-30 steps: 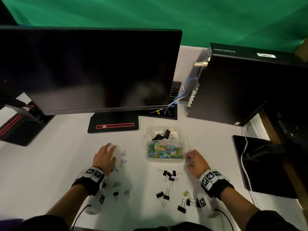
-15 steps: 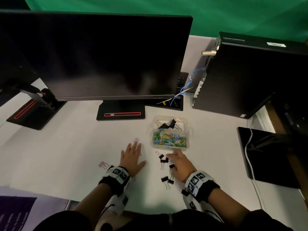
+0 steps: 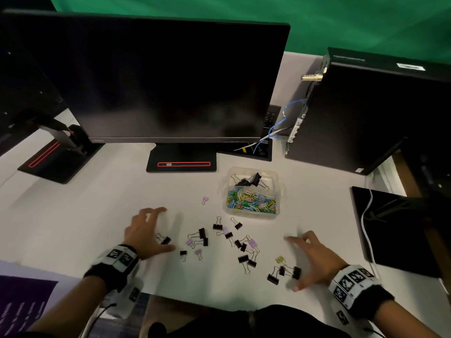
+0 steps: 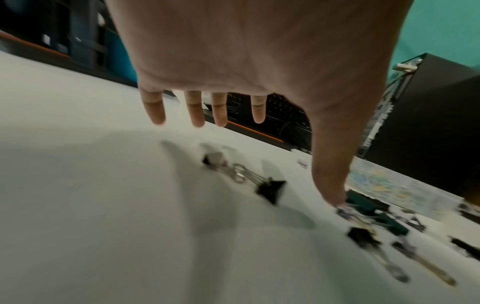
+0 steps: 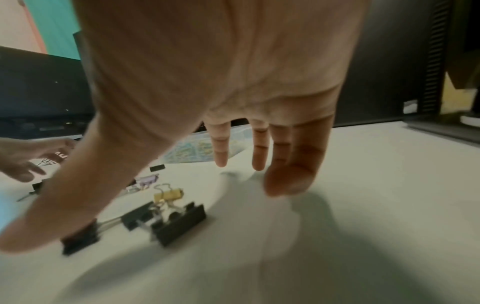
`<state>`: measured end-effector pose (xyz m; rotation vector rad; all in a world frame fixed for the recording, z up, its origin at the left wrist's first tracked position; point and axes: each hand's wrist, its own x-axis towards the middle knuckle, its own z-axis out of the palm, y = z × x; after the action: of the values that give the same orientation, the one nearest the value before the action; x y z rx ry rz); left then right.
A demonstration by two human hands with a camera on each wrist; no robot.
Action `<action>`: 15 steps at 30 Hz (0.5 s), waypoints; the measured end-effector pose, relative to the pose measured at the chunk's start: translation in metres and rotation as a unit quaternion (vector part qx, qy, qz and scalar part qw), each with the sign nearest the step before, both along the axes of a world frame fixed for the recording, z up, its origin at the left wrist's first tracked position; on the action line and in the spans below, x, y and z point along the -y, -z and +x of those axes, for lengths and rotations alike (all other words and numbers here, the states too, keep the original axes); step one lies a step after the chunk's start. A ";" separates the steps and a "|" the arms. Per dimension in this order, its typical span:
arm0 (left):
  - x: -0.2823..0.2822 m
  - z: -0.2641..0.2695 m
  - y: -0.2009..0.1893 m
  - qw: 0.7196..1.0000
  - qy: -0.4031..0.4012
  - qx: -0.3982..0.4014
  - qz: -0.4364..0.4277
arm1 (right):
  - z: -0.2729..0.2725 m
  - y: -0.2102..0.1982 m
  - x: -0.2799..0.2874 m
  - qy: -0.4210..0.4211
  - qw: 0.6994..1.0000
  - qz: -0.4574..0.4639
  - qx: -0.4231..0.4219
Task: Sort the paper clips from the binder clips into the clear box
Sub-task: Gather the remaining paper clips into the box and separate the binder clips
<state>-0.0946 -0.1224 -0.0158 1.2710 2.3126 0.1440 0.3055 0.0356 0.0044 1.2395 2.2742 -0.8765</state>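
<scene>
The clear box [image 3: 278,191] stands on the white desk, its near compartment full of coloured paper clips [image 3: 251,203], its far compartment holding a few black binder clips [image 3: 251,180]. Several black, lilac and yellow binder clips [image 3: 229,237] lie scattered in front of it. My left hand [image 3: 148,234] hovers spread at the pile's left edge, above a black binder clip [image 4: 270,190], holding nothing. At the pile's right edge my right hand [image 3: 310,259] is spread as well, its thumb next to a black binder clip [image 5: 179,226] and a yellow one [image 5: 168,195].
A large dark monitor [image 3: 156,79] with its stand [image 3: 181,159] fills the back. A black computer case [image 3: 375,111] with blue cables is at the right. A black pad [image 3: 400,228] with a white cable lies further right. A second monitor base [image 3: 58,157] is at the left.
Both hands have moved outward to the sides of the pile and spread. The binder clips now lie gathered between them. The head view has shifted.
</scene>
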 end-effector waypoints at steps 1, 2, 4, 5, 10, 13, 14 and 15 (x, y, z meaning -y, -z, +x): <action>0.003 -0.006 -0.002 1.000 -0.017 0.011 -0.005 | 0.003 0.000 0.003 0.001 1.000 -0.013 0.001; 0.006 -0.011 -0.002 0.999 -0.025 0.027 -0.017 | 0.003 0.001 0.007 0.002 1.000 -0.018 -0.005; 0.009 -0.015 0.001 0.997 -0.020 0.045 -0.053 | -0.003 0.006 0.015 0.003 1.000 -0.012 -0.026; 0.009 -0.013 0.002 0.996 -0.011 0.050 -0.069 | -0.009 0.009 0.019 0.001 0.999 -0.007 -0.039; -0.007 0.025 0.006 0.993 0.063 0.076 -0.068 | -0.050 0.023 0.033 -0.014 0.996 0.004 -0.090; -0.020 0.051 0.010 0.990 0.093 0.092 -0.042 | -0.073 0.030 0.032 -0.013 0.994 0.007 -0.111; -0.024 0.058 0.012 0.989 0.101 0.098 -0.035 | -0.080 0.032 0.031 -0.012 0.993 0.006 -0.120; -0.029 0.065 0.013 0.988 0.107 0.103 -0.030 | -0.086 0.033 0.029 -0.011 0.992 0.003 -0.129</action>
<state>-0.0299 -0.0935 -0.0285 1.3952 1.9787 0.1245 0.2194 0.0063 -0.0285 1.1589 2.4857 -1.0754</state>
